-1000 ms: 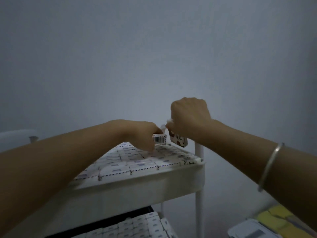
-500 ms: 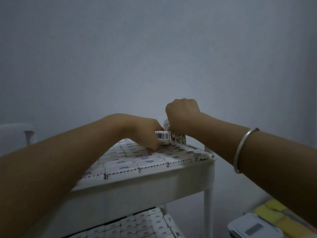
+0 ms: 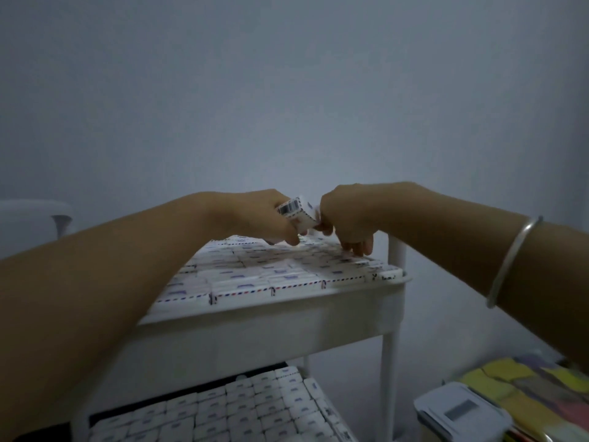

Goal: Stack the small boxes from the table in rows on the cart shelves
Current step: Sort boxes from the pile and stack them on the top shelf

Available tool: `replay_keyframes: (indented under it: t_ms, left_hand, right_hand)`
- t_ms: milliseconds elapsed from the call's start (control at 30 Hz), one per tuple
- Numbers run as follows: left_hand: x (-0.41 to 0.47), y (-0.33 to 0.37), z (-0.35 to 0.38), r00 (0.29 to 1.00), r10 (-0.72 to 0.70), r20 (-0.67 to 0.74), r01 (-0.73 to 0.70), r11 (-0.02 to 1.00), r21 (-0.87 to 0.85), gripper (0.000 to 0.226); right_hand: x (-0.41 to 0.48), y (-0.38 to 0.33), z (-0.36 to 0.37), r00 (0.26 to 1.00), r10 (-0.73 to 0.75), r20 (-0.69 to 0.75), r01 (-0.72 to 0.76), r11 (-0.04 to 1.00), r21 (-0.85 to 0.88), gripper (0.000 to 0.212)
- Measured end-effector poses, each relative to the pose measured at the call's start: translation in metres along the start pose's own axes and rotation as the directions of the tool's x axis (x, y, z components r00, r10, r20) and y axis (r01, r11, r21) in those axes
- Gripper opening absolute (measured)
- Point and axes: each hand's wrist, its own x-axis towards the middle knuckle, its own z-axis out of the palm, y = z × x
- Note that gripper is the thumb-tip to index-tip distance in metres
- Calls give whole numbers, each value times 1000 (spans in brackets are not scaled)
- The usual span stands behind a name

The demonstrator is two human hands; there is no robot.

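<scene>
Fingers [image 3: 283,236] of the left hand [image 3: 251,218] curled round a small box [image 3: 299,216], pinching it between thumb and fingertips; barcode [image 3: 289,206] on its upper end, turned toward the camera; box held tilted, clear above the packed rows, just right of the left knuckles and hard against the right hand [image 3: 347,212]. Right fingers [image 3: 357,245] bent downward and pressed close together, tips touching the top layer of boxes [image 3: 271,277] directly beneath; thumb side of that hand meeting the held box's far end, though whether pinching it or merely touching, impossible to tell. Beneath both sets of fingertips, white boxes with red-and-blue dashed edges laid flat in tight rows, filling the top shelf [image 3: 271,330] of the white cart [image 3: 387,378] out to its near rim; just right of the right fingers, an upright cart post [image 3: 396,256]; far below the fingers, a second level packed with lower rows [image 3: 255,406] of the same kind. Back along the forearm from the right fingers, a thin silver bangle [image 3: 513,260] round the wrist. Well below and right of the right fingers, a pale lidded container [image 3: 462,416], close beside a mat [image 3: 526,387] of yellow and other coloured patches. Far left of the left fingers, a pale rounded object [image 3: 32,215], too dim to identify; behind and above all the fingers, plain grey wall [image 3: 287,90].
</scene>
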Motion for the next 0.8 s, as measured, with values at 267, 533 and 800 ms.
replay_keyframes:
  t_ms: [267, 533, 800]
  left_hand:
    - [4, -2, 7, 994, 83, -69, -80, 996, 43, 17]
    - [11, 11, 15, 969, 116, -220, -126, 991, -36, 73]
    - [6, 6, 14, 985, 78, -157, -42, 974, 221, 39]
  right_hand:
    - [-36, 18, -27, 983, -29, -179, 135, 779, 612, 30]
    - [-48, 0, -17, 977, 37, -210, 113, 745, 658, 35]
    - [-58, 28, -25, 863, 3, -504, 114, 973, 201, 44]
